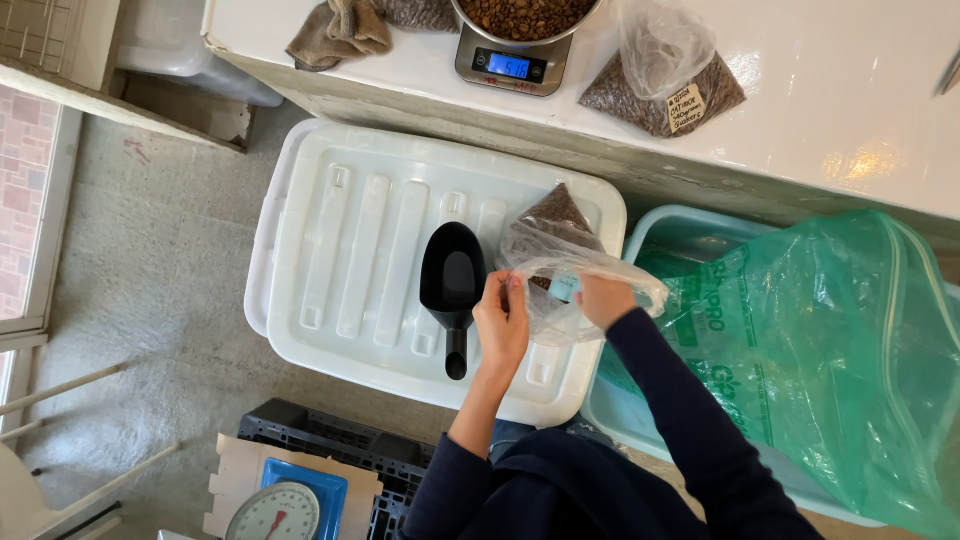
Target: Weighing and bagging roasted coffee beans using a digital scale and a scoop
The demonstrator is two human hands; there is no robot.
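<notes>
Left hand (503, 322) and right hand (603, 298) both pinch the mouth of a clear plastic bag (560, 262) holding brown beans, resting on a white bin lid (350, 260) just beside a black scoop (452, 285).

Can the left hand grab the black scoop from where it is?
Probably yes. The left hand is at the mouth of the clear bag, and the black scoop lies right beside it on the white lid, with nothing between them.

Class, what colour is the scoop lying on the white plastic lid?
Black: the plastic scoop shows best in the head view.
</notes>
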